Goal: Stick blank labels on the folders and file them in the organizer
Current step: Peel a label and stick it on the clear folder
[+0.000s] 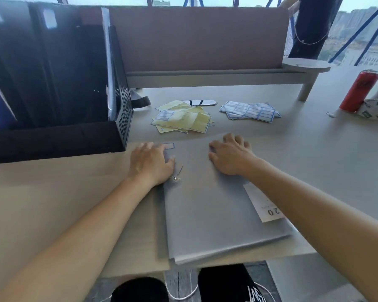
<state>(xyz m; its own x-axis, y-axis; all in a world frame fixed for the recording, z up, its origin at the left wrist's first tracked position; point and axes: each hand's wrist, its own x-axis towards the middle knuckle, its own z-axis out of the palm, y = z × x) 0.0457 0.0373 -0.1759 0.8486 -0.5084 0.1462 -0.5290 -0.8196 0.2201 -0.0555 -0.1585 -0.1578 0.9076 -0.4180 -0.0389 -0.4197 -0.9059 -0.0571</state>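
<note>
a label [168, 146] is stuck at the far left corner of the top folder [205, 192], which is pressed by the flattened left hand [151, 164], while the right hand [229, 155] grasp cannot be told and filing into the organizer [63, 83] is judged outstanding.

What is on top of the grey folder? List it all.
On the grey folder: a blue-edged label at its far left corner, a metal clasp, a white slip printed 20, the left hand and right hand. The palms hide whatever lies beneath.
</note>
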